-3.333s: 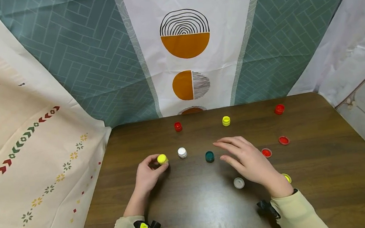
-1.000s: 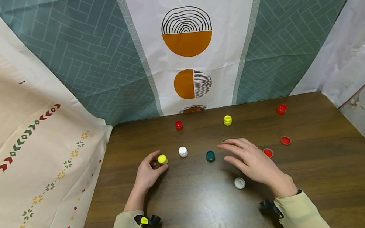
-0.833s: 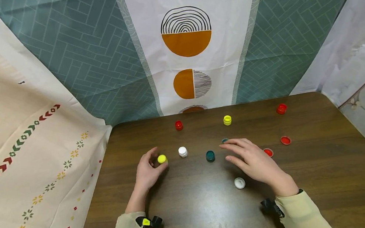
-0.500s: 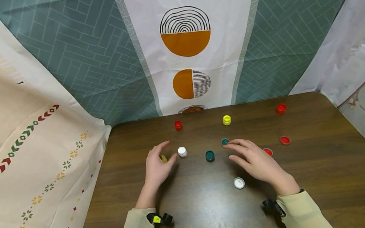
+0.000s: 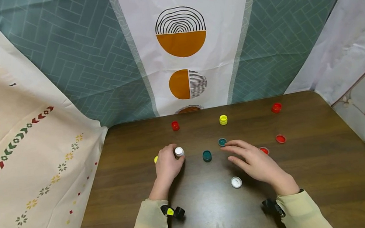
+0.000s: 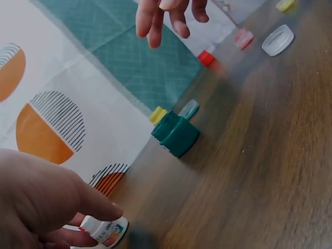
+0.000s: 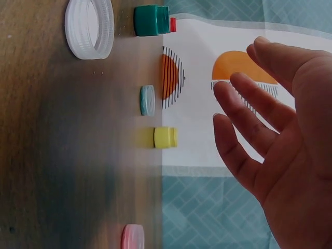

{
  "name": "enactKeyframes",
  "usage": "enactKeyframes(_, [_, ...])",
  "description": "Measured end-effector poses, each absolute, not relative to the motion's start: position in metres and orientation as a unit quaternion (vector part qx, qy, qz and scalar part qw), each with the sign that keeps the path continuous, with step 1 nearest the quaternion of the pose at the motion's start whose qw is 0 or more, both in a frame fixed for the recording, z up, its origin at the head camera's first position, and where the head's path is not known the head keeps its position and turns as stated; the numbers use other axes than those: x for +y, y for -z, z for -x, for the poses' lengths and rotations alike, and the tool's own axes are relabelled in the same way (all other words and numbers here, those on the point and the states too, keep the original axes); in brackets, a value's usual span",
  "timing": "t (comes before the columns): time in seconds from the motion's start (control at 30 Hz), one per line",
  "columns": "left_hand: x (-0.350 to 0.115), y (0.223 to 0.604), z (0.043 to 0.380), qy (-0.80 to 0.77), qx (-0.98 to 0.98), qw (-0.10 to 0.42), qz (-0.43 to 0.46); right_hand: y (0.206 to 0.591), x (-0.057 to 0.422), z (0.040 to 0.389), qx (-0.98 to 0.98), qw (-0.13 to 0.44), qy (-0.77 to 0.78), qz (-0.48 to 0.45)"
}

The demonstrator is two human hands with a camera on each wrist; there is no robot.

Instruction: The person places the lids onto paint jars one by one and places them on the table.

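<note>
My left hand (image 5: pixel 168 162) has its thumb and fingers around a small white paint jar (image 5: pixel 179 152) with its lid on, which stands on the table. In the left wrist view this white jar (image 6: pixel 106 231) shows a printed label beside my thumb. A yellow jar (image 5: pixel 155 159) is mostly hidden behind the left hand. Between my hands stands a dark green jar (image 5: pixel 207 156), its mouth without a lid. My right hand (image 5: pixel 253 161) hovers above the table with loosely bent fingers and holds nothing. A teal lid (image 5: pixel 222 142) lies just beyond its fingertips.
A white lid (image 5: pixel 236 182) lies in front of the right hand. Two red lids (image 5: pixel 281 139) lie to the right. Along the back stand a red jar (image 5: pixel 175 126), a yellow jar (image 5: pixel 223 120) and another red jar (image 5: pixel 277 107). Fabric hangs behind the brown table (image 5: pixel 206 215).
My left hand has let go of the yellow jar and moved right to the white jar. The right hand has drifted slightly right, uncovering the teal lid.
</note>
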State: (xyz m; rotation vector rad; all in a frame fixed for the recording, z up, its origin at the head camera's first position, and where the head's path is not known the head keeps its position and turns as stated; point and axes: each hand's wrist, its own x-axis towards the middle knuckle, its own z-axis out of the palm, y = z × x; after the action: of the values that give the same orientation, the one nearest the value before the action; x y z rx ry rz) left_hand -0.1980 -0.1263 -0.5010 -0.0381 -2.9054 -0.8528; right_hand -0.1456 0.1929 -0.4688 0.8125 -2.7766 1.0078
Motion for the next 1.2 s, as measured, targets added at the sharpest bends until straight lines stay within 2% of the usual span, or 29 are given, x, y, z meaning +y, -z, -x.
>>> enactKeyframes(0.73, [-0.118, 0.51, 0.192, 0.337, -0.94, 0.054, -0.004, 0.471, 0.19, 0.146, -0.899, 0.059, -0.331, -0.282])
enactKeyframes(0.97, [-0.121, 0.516, 0.189, 0.454, -0.887, 0.068, 0.05, 0.472, 0.19, 0.147, -0.899, 0.051, -0.33, -0.284])
enactKeyframes(1.2, [-0.124, 0.513, 0.183, 0.587, -0.804, 0.069, 0.065, 0.472, 0.191, 0.147, -0.906, 0.022, -0.319, -0.277])
